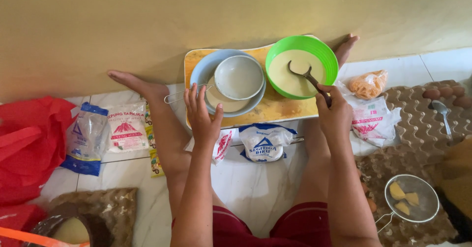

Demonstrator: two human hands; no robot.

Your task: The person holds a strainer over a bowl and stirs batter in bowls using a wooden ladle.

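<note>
A: Head view, looking down: what is the right hand (pixel 336 113) doing?

B: Its fingers are curled tight round the dark handle of a ladle (pixel 306 76), whose bowl sits in pale, smooth batter inside a glossy green plastic bowl (pixel 324 52). That bowl stands at the far right of a yellow tray (pixel 275 110) with a worn, mottled surface.

A: And the left hand (pixel 201 116)?

B: It is flat and relaxed, fingers straight and slightly spread, holding nothing. The fingertips lie just beside the thin wire handle of a round metal sieve (pixel 239 77), but I cannot tell whether they touch it. The sieve rests on a pale blue bowl (pixel 199 72) on the left half of the tray; a little creamy batter shows under it.

A: What lies around the tray?

B: On the white floor tiles (pixel 255 183), near the tray's front edge, a soft white and blue flour bag (pixel 264 141) slumps between the person's bare legs. To the left lie a white and red packet (pixel 126 127) and a clear, crinkled blue-edged bag (pixel 86 138), then a red plastic bag (pixel 29 143). To the right, a clear bag of orange crackers (pixel 368 83), and a grey, bumpy pulp egg tray (pixel 418 119) with a metal spoon (pixel 442 114) on it and a few brown eggs at its far corner. Nearer, a second wire strainer (pixel 412 198) holds yellow pieces
</note>
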